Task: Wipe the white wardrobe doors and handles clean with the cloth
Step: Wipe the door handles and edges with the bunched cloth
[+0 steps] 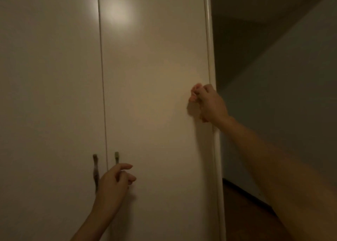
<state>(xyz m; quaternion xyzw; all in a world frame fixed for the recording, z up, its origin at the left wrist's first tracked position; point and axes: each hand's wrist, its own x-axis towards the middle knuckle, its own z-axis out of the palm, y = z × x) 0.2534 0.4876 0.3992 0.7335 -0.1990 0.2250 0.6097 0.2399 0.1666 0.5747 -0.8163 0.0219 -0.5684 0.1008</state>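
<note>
R hand [209, 103] clamps bunched cloth [193, 92] against right door [155, 76], near its outer edge. L hand [113, 182], fingers curled, over that door's handle [116, 156]; can't tell if gripping.

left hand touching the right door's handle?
Cannot tell. Head view: the left hand covers the lower part of the right door's handle; its curled fingers hide any contact or gap. The right hand grips the cloth higher up.

Your left hand [114, 181], on a bare forearm, sits lower than and to the left of the other, fingers loosely bent, forefinger straightest. Your right hand [209, 103] is higher, arm outstretched, fingers curled tight; whether they enclose anything cannot be told.
</note>
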